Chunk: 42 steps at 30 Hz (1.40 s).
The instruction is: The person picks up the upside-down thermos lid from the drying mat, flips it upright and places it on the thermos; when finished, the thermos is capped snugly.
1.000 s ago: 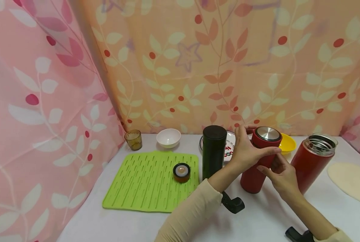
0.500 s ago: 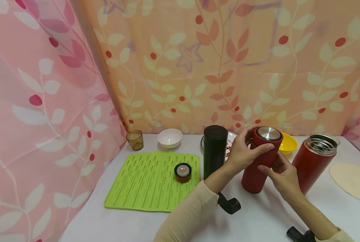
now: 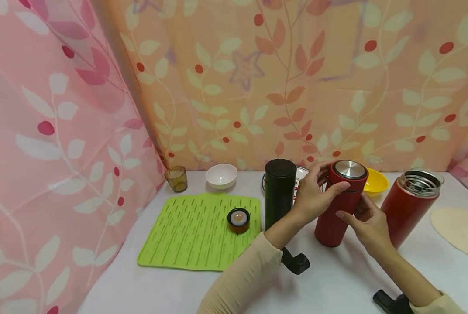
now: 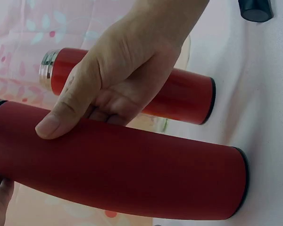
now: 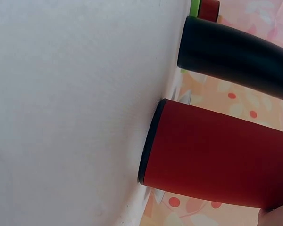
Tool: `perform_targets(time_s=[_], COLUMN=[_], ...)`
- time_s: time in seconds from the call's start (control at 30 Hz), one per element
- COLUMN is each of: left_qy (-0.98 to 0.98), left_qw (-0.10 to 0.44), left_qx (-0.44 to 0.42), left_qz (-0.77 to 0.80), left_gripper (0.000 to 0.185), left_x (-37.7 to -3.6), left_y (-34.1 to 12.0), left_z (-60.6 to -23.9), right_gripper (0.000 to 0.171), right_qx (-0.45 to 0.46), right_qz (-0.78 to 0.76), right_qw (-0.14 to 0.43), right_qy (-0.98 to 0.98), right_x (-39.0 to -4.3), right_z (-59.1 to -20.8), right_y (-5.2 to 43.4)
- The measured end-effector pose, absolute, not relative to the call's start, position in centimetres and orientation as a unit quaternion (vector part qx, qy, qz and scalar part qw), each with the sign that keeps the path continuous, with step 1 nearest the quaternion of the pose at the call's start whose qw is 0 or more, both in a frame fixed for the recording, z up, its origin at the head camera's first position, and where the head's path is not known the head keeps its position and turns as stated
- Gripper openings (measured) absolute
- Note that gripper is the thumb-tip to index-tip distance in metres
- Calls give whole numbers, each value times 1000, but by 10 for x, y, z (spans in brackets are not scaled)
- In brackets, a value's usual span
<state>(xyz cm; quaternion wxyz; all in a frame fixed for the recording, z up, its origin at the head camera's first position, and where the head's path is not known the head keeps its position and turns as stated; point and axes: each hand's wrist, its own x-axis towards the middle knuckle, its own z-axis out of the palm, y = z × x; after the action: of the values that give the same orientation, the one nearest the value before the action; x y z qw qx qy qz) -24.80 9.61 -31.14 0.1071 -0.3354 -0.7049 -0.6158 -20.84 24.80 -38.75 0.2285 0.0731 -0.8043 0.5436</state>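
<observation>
A red thermos flask (image 3: 335,220) with a steel-topped lid (image 3: 349,169) stands upright, its black base right at the white tabletop in the right wrist view. My left hand (image 3: 316,194) grips it around the lid, thumb across the near side and fingers behind. Lower down, my right hand (image 3: 371,224) holds the body, its thumb (image 4: 49,126) lying along the red side in the left wrist view. A second, wider red flask (image 3: 411,209), without a lid on its steel neck, stands just right of the right hand. Left of the held flask is a black flask (image 3: 280,192).
A green drying mat (image 3: 194,235) carries a small round black-and-brown lid (image 3: 239,220). Behind stand an amber glass (image 3: 176,179), a white bowl (image 3: 221,176), a patterned plate (image 3: 302,174) and a yellow bowl (image 3: 376,182). A cream round mat (image 3: 459,229) lies far right.
My left thumb has shifted leftward across the side of the lid. My right hand keeps its hold on the body, and the flask stays in place.
</observation>
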Motion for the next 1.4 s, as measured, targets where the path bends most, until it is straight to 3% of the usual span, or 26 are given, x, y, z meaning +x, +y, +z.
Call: perform_targets(time_s=[0.27,0.63,0.9,1.03,1.23,1.4], left_qy=[-732,-670,-717,-704,-663,-686], left_qw=[98,81,116,122,92,93], left_qx=[-304,-365,-300,-289,-346,-327], left_qz=[-602,-641,-619,-637,-658,-644], left_gripper=[68,52,67,63,49,57], left_x=[-249,-256,-251,-251,-255,-253], left_y=[108,98,109,110,102,105], left_z=[-315,-318,-315,-314,-316,-317], right_gripper=[72,68,71,71,68,69], right_qx=[47,67,45,47,61,51], right_qz=[527,544,530,529,533,534], right_qw=[205,223,205,209,220,209], right_qy=[-823,-807,-821,-821,-815,-818], right_x=[-205,-207,-205,-207,-209,-207], right_z=[-391,-390,-389,-387,-385,-388], right_y=[248,249,248,249,249,248])
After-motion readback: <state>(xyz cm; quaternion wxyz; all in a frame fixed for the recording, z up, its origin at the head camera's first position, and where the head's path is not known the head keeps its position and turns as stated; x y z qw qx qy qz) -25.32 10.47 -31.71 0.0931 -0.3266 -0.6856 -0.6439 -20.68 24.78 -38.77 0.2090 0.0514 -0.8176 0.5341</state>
